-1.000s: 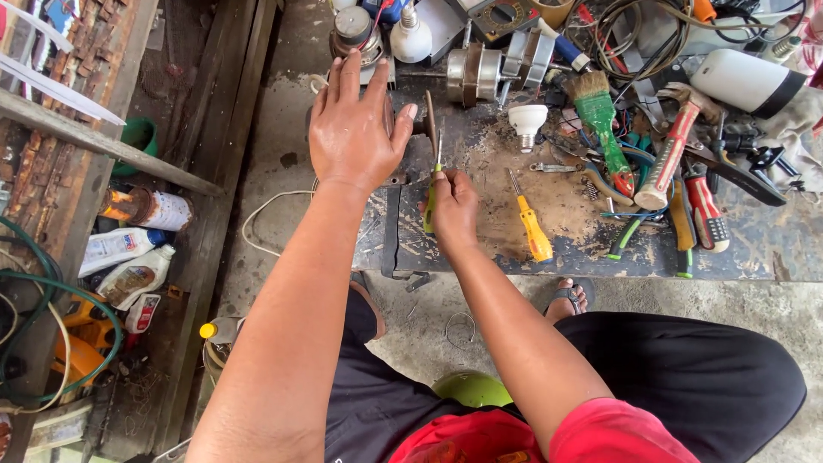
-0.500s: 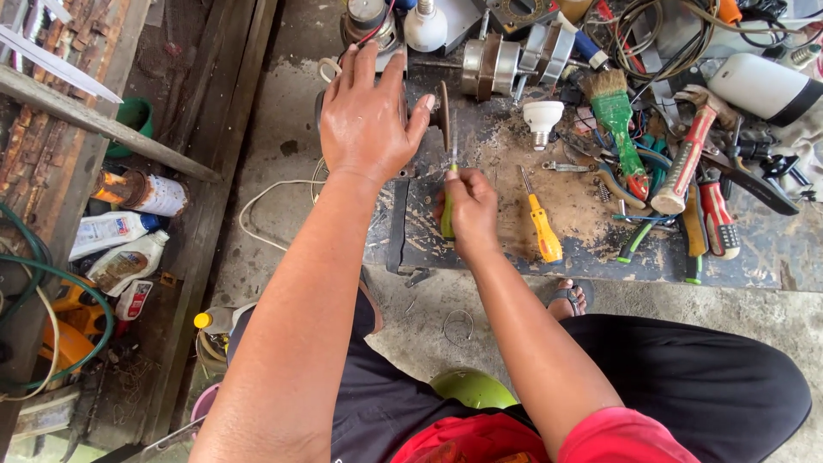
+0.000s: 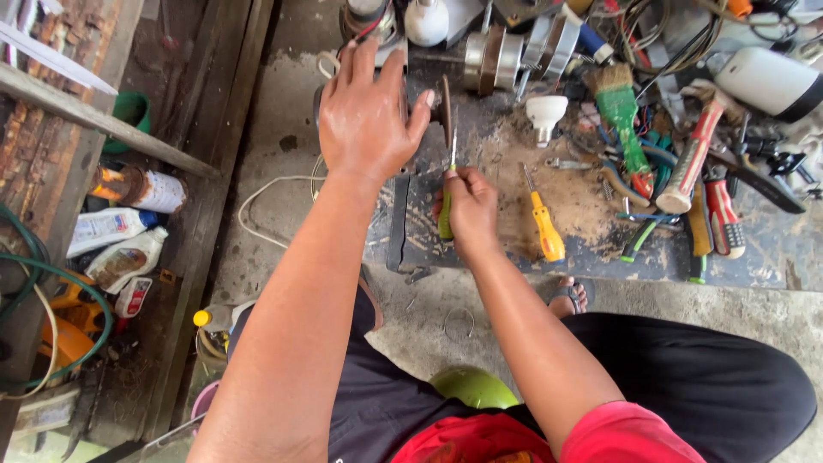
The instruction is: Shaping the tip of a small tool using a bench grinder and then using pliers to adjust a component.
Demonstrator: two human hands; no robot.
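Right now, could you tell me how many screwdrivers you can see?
2: a green-handled screwdriver in the right hand, and a yellow-handled screwdriver lying just right of it. More may hide in the tool clutter.

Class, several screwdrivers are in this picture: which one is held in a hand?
The green-handled screwdriver, gripped in the right hand. The yellow-handled one lies untouched on the mat beside it.

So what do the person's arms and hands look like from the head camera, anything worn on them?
Both arms are bare along the forearms. The left hand and right hand wear no gloves, and I see no rings, watch or bracelet. A red short sleeve shows at the right upper arm. The backs of the hands have a slight sheen. No visible markings.
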